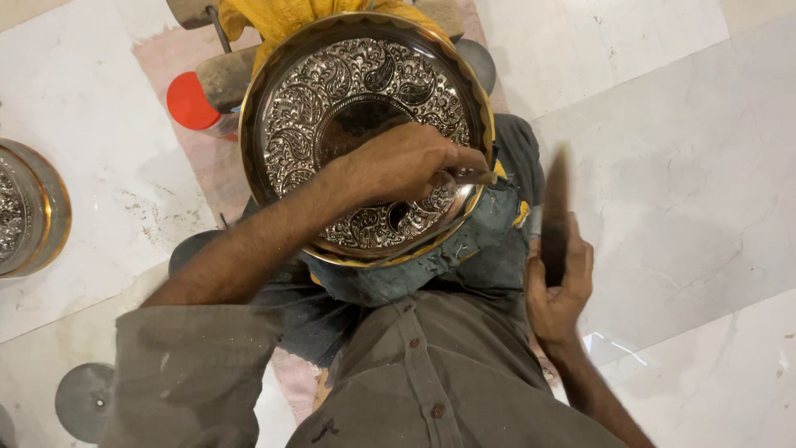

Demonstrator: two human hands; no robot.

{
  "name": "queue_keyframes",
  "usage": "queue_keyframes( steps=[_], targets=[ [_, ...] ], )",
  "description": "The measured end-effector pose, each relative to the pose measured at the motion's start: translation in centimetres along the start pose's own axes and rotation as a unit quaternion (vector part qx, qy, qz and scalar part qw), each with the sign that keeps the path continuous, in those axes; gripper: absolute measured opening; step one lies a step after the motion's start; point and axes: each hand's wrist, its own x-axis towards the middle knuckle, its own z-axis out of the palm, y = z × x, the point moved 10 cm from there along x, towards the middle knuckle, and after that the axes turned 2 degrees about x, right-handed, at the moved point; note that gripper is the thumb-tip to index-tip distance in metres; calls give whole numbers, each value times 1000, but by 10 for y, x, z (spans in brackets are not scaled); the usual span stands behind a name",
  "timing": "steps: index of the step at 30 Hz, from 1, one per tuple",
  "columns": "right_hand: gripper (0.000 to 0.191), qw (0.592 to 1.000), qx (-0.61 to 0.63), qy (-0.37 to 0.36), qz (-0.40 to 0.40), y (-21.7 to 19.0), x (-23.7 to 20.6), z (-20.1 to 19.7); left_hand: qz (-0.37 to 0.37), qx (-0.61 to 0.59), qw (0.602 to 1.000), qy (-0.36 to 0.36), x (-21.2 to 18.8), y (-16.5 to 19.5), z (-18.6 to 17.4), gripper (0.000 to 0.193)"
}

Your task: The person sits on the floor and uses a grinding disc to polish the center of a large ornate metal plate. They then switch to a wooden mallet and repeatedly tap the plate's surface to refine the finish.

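The person is sitting on the pale marble floor point(663, 166) with a large round metal plate point(365, 137) propped on the lap, its face tilted up toward the head camera. The left hand point(406, 162) is reaching across the plate from seven o'clock, fingers closed around a thin metal tool point(473, 176) whose tip is resting near the rim at about four o'clock. The right hand point(560, 286) is hovering off the plate at four o'clock, wrapped around a dark hammer point(554, 220) that is blurring with motion — raised just beside the tool, not touching it here.

As for progress, the plate is looking nearly covered: leaf and paisley relief is filling the wide band around a plain dark centre disc, and the gold-coloured rim is running all the way round. What is under the left hand and forearm I cannot tell, so the stretch from four to seven o'clock may be what is left.

A second, similar plate point(33, 207) is lying at nine o'clock, a red lid point(189, 101) at eleven.
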Motion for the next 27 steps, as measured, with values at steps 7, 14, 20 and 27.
queue_keyframes(
  steps=[7,14,20,27],
  targets=[
    [65,992,-73,-12,-102,-15,3,7,22,-1,1000,7,-1,4,-1,50],
    [67,978,-116,-89,-150,-36,40,2,-48,-38,992,113,-24,-5,-18,50],
    [66,983,-103,-102,-110,-43,68,-4,-122,-75,974,174,-42,-5,-27,41],
    [69,991,-1,-112,-78,-52,71,-3,-118,-96,966,211,-47,-3,-29,41]
  ],
)
